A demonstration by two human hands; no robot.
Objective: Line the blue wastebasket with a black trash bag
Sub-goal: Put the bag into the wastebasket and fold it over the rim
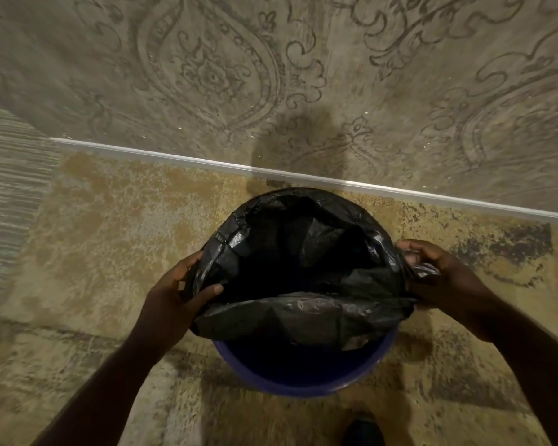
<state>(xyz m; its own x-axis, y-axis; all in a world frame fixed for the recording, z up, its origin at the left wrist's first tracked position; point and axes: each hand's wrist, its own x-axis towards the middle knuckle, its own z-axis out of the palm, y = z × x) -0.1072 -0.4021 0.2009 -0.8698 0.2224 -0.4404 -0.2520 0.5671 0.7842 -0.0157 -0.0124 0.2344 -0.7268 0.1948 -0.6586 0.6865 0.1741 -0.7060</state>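
Left hand [178, 294]: it grips the left edge of the black trash bag [303, 313], thumb on the inner side.
Right hand [438, 275]: it is closed on a bunched piece of the bag's right edge.
Bag: thin, shiny, wrinkled plastic; its mouth is open and round, the far edge folded over the rim, the near edge hanging loose inside.
Blue wastebasket [303, 381]: round, smooth plastic, it stands on the speckled floor [110, 239] near the white baseboard [181, 159]; only the bag is inside.
Wall [207, 69]: patterned wallpaper.
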